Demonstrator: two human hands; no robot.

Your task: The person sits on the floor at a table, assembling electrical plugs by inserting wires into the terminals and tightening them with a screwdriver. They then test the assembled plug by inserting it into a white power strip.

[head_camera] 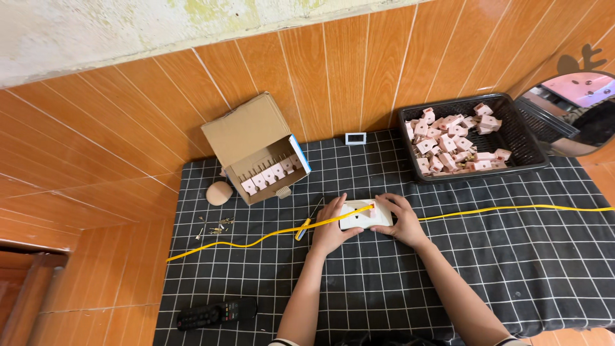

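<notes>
Item one: a white rectangular plate [362, 215], flat on the black grid-patterned cloth [512, 269] near the centre of the view. My left hand [332, 225] grips its 9 o'clock end and my right hand [400, 218] grips its 3 o'clock end, so both hands are clamped on the same piece, with only the plate between them.

Item two: a yellow cord [500, 209], running across the cloth from 9 o'clock to 3 o'clock and passing over the plate between my hands.

Item three: a screwdriver with a yellow handle [305, 226], lying just beside my left hand at its 9 o'clock.

Item four: an open cardboard box [253, 144] at 11 o'clock, holding a row of pink parts.

Item five: a black plastic basket [522, 138] at 2 o'clock, with a heap of pink parts [451, 144] in it.

Item six: small screws [214, 227], scattered at 9 o'clock, well apart from the plate.

Item seven: a black remote control [216, 313] at 7 o'clock, near the cloth's edge.

Item eight: a small white frame [355, 138] at 12 o'clock, by the orange tiled wall.
</notes>
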